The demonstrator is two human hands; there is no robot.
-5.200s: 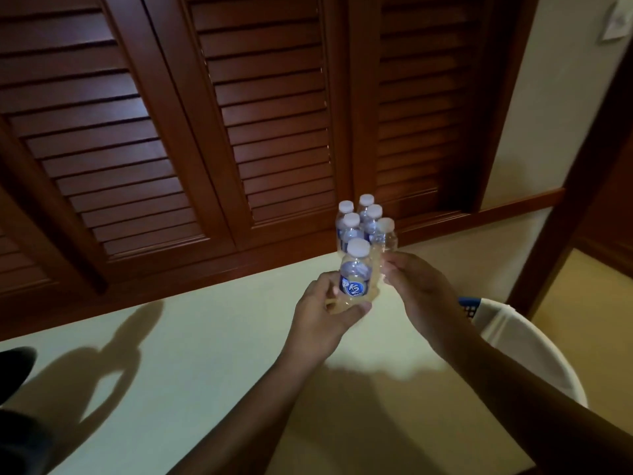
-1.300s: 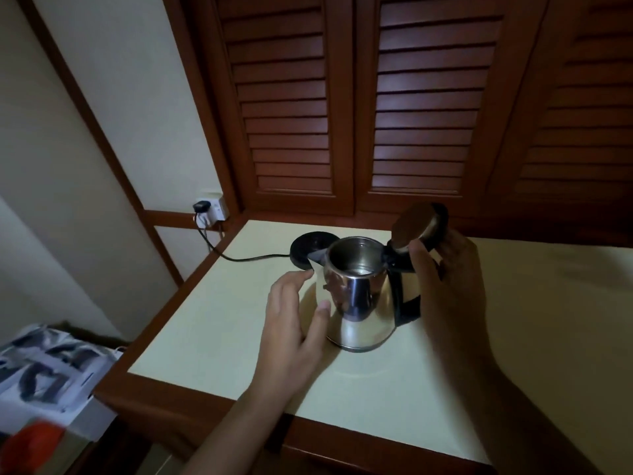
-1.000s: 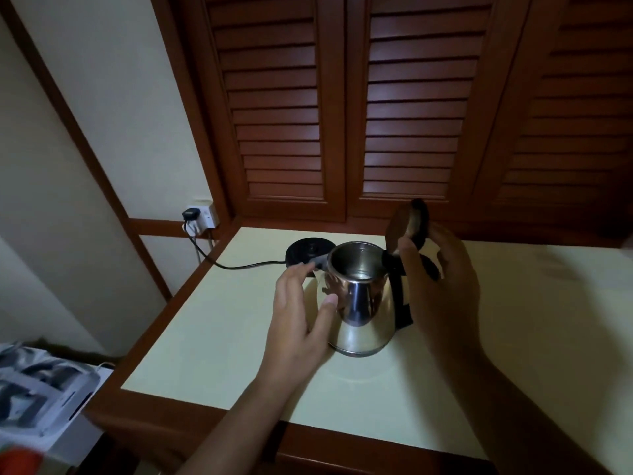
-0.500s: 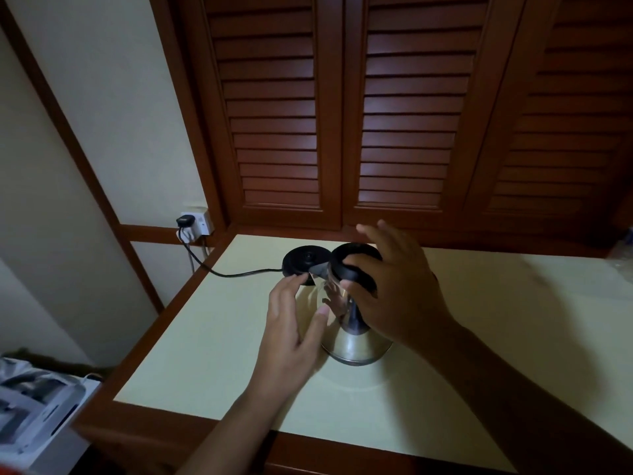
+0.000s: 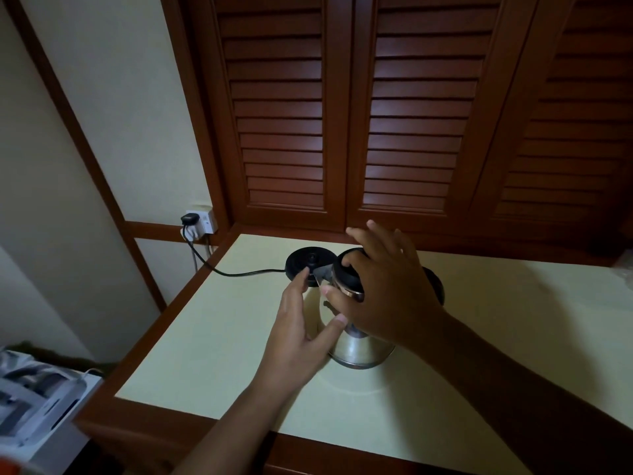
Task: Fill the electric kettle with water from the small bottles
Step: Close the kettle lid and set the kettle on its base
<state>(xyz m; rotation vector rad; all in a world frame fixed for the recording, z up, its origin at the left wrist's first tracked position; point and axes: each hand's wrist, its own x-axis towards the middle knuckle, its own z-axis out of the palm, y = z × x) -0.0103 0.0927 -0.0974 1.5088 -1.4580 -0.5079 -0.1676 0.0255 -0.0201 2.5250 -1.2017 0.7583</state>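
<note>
The thumb and the bent index finger of the right hand (image 5: 387,296) hold the black lid (image 5: 346,280) at its near and far rim. The lid lies on top of the kettle (image 5: 359,347). The other fingers are spread and almost straight, and they point to the far side. The palm covers the right part of the kettle top, and the forearm goes down to the near right corner.

The fingers of the left hand (image 5: 298,334) are straight and relaxed and hold nothing. Their tips are just beside the spout, and the thumb touches the steel body on its near left side. The palm stands upright and faces the kettle. The forearm comes from the near edge, a little left of the middle.

The kettle stands upright on the table (image 5: 205,337), near its middle. Its black handle (image 5: 435,281) shows behind the right hand. The round base (image 5: 310,262) lies just beyond the kettle on the far left. A cord (image 5: 239,273) runs from the base to the socket (image 5: 202,222) on the left wall. Brown doors (image 5: 411,114) with slats stand behind the table.
</note>
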